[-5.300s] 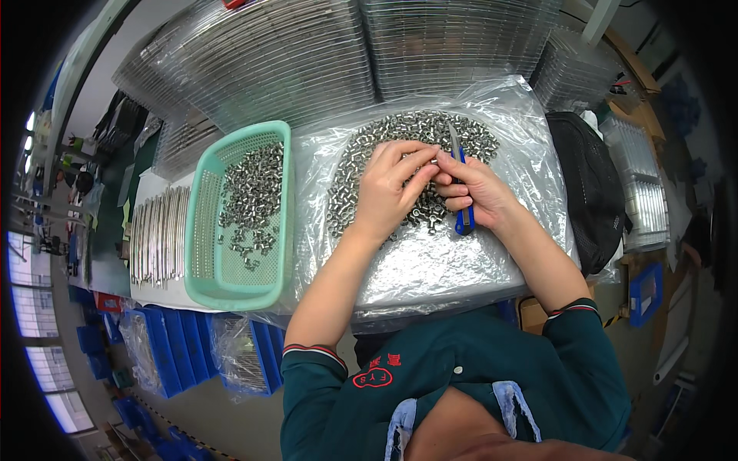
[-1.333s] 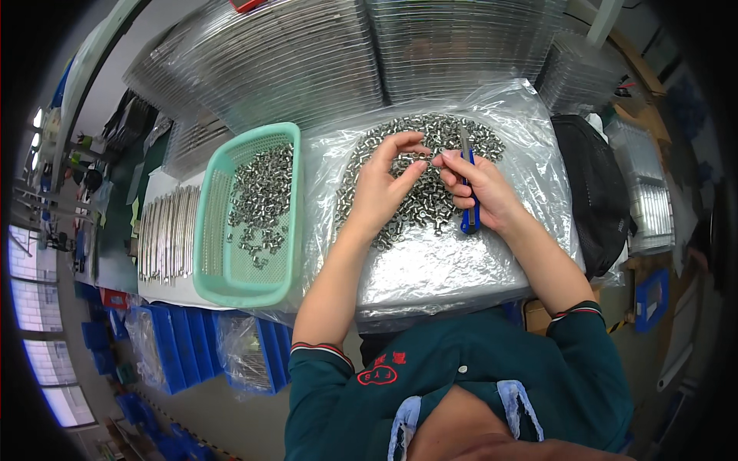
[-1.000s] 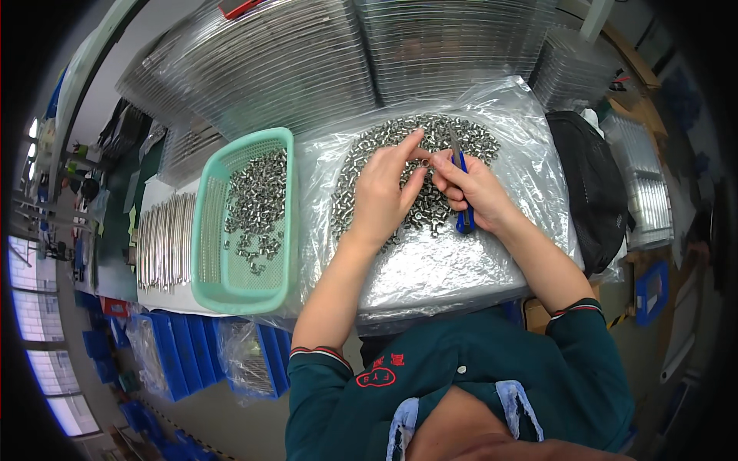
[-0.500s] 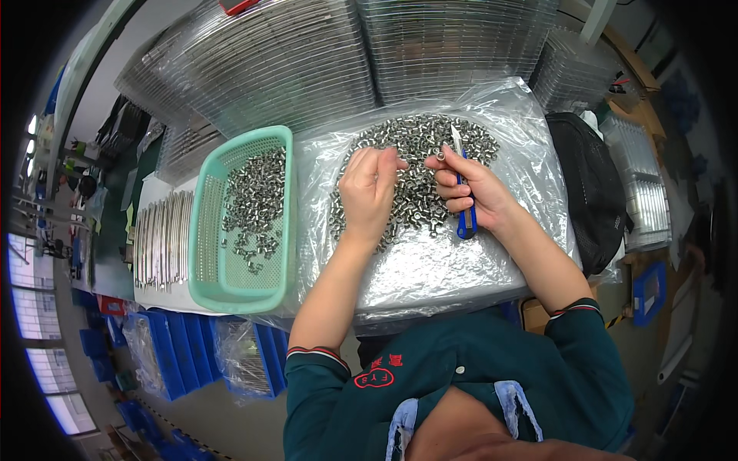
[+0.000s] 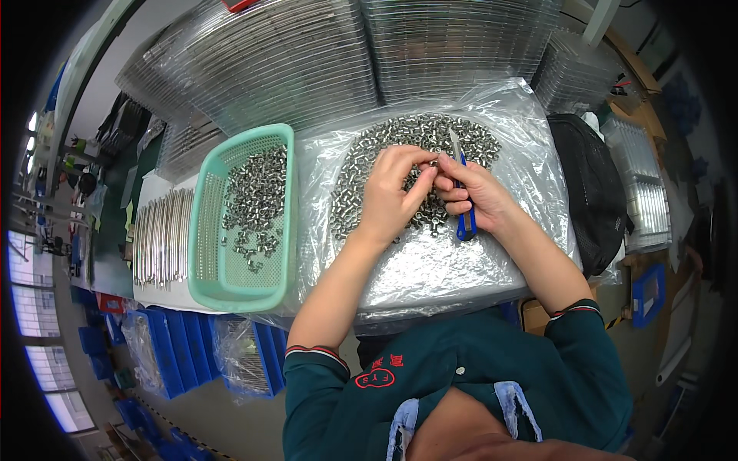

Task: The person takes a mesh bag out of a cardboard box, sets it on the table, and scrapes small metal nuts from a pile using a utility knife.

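A blue utility knife [image 5: 466, 221] with its blade out lies across the palm of my right hand [image 5: 486, 197], which is closed around it. The blade points away from me, up past my thumb. My left hand [image 5: 393, 192] is curled, its thumb and fingertips drawn together against the right hand's fingertips. Whatever is pinched where they meet is too small and covered to make out. Below and around both hands spreads a heap of small shiny metal fittings [image 5: 361, 180], partly hidden by the left hand.
Clear plastic sheeting [image 5: 438, 269] covers the table under the heap. To the left stands a mint-green basket [image 5: 286, 230] holding more fittings, beside a row of metal rods [image 5: 163, 238]. Stacked clear trays [image 5: 269, 69] rise at the back. A black bag [image 5: 588, 192] lies at right.
My left hand has moved right and turned from a loose fist so its fingertips meet the right hand's. The right hand keeps the utility knife nearly in place.
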Tool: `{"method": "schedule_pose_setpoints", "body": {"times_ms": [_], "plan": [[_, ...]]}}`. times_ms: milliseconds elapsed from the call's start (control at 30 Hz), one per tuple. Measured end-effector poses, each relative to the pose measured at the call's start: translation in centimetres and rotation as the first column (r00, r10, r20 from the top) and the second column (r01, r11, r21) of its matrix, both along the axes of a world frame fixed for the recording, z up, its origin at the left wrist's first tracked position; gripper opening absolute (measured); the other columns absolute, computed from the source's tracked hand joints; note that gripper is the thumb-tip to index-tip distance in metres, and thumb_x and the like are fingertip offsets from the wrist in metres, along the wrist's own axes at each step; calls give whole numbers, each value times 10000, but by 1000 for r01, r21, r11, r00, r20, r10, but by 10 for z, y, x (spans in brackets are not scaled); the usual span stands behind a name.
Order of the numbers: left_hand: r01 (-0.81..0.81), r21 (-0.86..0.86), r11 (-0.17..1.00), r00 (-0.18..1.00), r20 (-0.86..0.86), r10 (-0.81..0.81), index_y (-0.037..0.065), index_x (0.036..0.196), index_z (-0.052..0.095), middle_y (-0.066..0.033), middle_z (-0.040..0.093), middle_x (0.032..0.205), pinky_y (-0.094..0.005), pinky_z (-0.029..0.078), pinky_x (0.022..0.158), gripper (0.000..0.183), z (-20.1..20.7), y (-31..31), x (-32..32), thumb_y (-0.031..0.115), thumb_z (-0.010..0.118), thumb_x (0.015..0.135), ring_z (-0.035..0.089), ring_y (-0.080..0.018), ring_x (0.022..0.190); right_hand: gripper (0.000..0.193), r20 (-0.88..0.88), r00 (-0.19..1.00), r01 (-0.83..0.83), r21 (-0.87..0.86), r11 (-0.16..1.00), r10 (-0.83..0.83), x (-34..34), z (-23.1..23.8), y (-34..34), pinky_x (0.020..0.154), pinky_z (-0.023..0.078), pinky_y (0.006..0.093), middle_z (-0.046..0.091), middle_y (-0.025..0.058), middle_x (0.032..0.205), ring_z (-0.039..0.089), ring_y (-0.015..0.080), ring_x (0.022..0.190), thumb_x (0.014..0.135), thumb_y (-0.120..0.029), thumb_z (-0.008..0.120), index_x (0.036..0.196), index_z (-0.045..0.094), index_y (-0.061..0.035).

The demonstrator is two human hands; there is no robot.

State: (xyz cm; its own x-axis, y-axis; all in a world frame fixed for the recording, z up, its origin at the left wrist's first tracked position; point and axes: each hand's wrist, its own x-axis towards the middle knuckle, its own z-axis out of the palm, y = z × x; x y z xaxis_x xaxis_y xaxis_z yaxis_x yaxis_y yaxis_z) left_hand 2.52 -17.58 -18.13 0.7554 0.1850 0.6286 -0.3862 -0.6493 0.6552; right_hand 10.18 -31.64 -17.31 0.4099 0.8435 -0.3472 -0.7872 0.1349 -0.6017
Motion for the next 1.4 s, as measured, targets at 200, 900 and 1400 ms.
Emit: {"method": "schedule_pose_setpoints", "body": {"times_ms": [200,900,1400], "plan": [[-9,-94,996,999,-47,4,47,902,619,-83,579,889,-321,434,734,163,-2,1,0,115,629,754,546,-232,842,137,1,1000,14,7,1000,-14,1,-3,0,345,283,116,480,-43,650,365,-17,455,868,-225,544,853,511,-92],[-14,7,1000,999,29,14,68,912,600,-70,576,904,-329,440,743,194,2,-1,1,67,639,722,545,-241,858,117,35,998,44,8,999,-44,1,-3,0,352,280,113,478,-45,667,365,-16,465,863,-201,553,906,499,-106],[-28,34,999,999,16,27,45,904,589,-83,576,905,-337,443,738,184,-1,0,1,88,639,732,550,-248,853,162,117,992,45,-17,999,-43,2,-2,-1,362,282,112,479,-51,678,360,-18,470,871,-241,539,896,512,-83]]}}
